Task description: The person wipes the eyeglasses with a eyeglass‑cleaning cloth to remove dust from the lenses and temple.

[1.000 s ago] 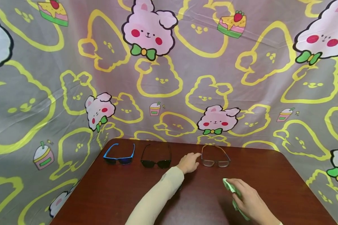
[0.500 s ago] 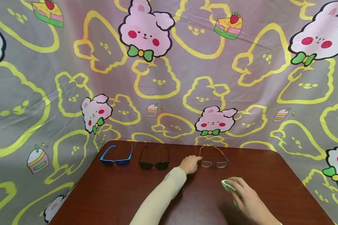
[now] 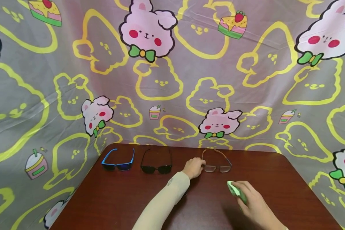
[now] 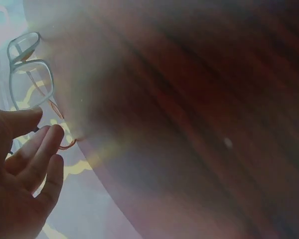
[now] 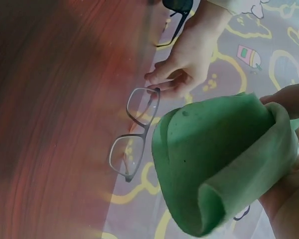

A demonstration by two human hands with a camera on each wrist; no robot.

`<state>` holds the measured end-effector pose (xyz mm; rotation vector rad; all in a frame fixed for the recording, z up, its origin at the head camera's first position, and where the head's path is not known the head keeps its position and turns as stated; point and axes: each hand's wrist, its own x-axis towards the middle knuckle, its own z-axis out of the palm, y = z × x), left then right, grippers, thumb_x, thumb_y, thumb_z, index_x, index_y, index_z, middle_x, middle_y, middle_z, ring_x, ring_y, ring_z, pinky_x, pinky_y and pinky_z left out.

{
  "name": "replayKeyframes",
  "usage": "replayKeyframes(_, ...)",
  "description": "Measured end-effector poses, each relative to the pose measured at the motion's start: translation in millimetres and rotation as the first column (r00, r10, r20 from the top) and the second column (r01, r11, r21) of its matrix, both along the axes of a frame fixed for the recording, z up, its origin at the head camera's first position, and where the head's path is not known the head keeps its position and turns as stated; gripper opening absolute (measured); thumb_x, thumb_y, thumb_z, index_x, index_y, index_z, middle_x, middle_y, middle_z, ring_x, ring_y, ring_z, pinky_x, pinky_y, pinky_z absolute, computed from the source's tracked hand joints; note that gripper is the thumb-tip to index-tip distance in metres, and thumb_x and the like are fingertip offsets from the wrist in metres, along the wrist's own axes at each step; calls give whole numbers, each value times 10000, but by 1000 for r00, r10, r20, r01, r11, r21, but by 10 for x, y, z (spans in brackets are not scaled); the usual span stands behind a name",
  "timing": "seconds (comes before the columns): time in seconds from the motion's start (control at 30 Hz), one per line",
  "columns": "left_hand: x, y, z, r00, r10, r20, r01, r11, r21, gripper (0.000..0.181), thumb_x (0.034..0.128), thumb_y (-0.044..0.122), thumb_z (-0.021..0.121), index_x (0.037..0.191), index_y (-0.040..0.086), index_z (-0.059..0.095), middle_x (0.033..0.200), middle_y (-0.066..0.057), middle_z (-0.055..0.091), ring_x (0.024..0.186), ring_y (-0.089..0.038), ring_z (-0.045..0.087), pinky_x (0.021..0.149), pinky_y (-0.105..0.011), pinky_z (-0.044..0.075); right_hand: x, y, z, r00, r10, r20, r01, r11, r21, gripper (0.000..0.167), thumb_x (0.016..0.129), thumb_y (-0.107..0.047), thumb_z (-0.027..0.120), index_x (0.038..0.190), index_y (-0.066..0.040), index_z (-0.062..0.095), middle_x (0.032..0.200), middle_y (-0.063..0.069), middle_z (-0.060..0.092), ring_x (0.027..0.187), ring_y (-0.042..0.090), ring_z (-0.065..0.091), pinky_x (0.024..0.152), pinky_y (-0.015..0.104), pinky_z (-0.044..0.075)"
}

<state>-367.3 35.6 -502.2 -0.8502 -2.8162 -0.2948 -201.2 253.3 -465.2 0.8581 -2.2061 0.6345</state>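
Observation:
My left hand [image 3: 194,167] has reached the left hinge of a pair of clear glasses [image 3: 225,169] at the back of the table. In the left wrist view, thumb and fingers pinch the arm of these glasses [image 4: 32,82] close to the frame. The glasses' arms are unfolded and point to the back. A folded green cloth [image 3: 239,193] is held in my right hand [image 3: 256,201], above the table to the front right. Seen from the right wrist, the cloth [image 5: 219,149] curls over into a loose roll between thumb and fingers.
Left of my left hand lie black sunglasses [image 3: 156,169] and, farther left, blue-framed sunglasses [image 3: 118,166], both unfolded. The brown table [image 3: 126,198] ends at a cartoon-printed curtain [image 3: 172,127] on the back and sides.
My left fingers have curled in around the hinge side of the clear glasses, which have turned slightly. The right hand stays in nearly the same place with the cloth.

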Motion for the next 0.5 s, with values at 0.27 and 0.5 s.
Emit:
replayKeyframes(0.27, 18, -57, 45, 993, -44, -106, 37, 997, -65, 135, 887, 258, 673, 1019, 279, 693, 915, 94, 640, 812, -80, 609, 656, -238, 488, 29, -64, 73, 999, 4, 49, 1, 996, -90, 518, 638, 109, 762, 1114, -58, 647, 1031, -16, 610, 848, 72, 577, 756, 105, 413)
replayKeyframes(0.5, 69, -113, 117, 965, -122, -233, 86, 984, -159, 94, 882, 291, 668, 967, 307, 704, 841, 119, 634, 732, -55, 600, 617, -233, 467, 61, -76, 81, 997, -16, 80, 24, 994, -104, 446, 689, 84, 759, 1088, -96, 672, 1046, -6, 618, 846, 51, 582, 710, 113, 425)
